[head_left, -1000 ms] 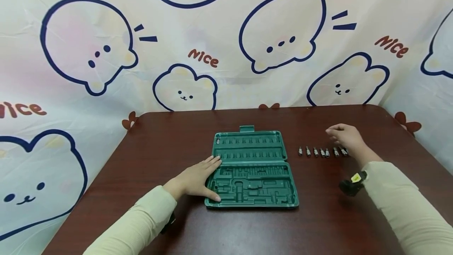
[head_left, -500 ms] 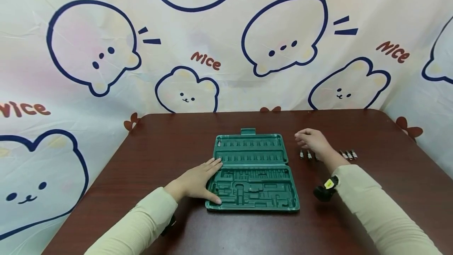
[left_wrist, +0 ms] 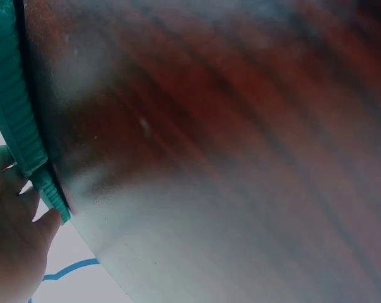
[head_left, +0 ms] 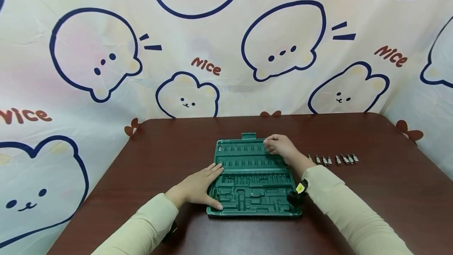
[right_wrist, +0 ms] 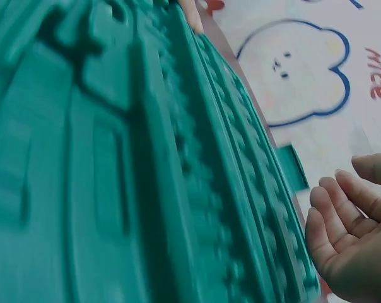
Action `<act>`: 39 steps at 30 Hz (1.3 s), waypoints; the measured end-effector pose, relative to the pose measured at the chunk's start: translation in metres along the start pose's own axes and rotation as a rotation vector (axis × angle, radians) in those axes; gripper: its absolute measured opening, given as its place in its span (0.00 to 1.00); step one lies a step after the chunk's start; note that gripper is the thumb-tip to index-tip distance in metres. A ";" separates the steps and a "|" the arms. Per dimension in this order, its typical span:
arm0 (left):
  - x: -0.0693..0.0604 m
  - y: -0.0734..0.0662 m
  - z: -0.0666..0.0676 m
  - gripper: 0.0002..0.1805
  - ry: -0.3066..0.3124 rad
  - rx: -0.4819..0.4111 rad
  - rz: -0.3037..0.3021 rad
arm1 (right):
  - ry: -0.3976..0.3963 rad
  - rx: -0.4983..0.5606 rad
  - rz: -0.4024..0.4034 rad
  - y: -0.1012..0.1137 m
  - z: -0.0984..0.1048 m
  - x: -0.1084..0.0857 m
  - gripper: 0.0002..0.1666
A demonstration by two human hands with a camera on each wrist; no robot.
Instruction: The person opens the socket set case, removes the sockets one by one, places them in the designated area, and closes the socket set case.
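Observation:
A green plastic tool case [head_left: 253,171] lies unfolded on the brown table, its moulded slots facing up. My left hand [head_left: 195,186] rests spread on its left edge, and in the left wrist view that hand [left_wrist: 17,233] touches the green rim [left_wrist: 14,101]. Over the upper right of the case hovers my right hand [head_left: 282,148], fingers bent and thumb near the index finger. The right wrist view shows this hand [right_wrist: 354,233] beside the rim; I cannot tell whether a small piece is pinched. One small silver socket [head_left: 220,148] stands in the top-left slot.
Several small silver sockets [head_left: 338,160] lie in a row on the table [head_left: 357,200] right of the case, the left end partly hidden by my right wrist. A latch tab [head_left: 248,135] sticks out at the case's back. A printed cloth [head_left: 230,42] hangs behind the table.
My right hand has moved left from above the right part of the socket row to over the case's upper right. The left hand has stayed on the case edge.

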State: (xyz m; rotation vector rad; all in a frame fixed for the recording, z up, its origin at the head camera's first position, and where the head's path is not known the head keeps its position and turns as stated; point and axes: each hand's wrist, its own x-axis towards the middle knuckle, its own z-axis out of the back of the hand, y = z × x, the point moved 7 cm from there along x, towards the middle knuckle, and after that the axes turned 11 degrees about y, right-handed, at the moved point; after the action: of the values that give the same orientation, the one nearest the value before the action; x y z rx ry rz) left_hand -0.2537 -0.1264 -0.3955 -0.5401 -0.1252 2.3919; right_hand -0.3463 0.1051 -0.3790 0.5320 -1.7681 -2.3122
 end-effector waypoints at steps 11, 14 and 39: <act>0.001 0.000 -0.001 0.60 0.006 -0.017 0.008 | 0.081 -0.023 0.010 0.016 -0.047 0.027 0.17; 0.001 -0.001 -0.001 0.60 0.005 -0.022 0.006 | 0.096 -0.043 0.004 0.017 -0.058 0.035 0.17; 0.002 0.001 -0.001 0.61 0.017 -0.044 0.015 | 0.206 -0.323 0.055 0.020 -0.107 0.087 0.14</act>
State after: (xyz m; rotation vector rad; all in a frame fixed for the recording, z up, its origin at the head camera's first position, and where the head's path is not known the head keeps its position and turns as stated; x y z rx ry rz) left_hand -0.2552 -0.1256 -0.3971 -0.5836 -0.1668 2.4035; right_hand -0.3864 -0.0264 -0.3989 0.6281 -1.2708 -2.3426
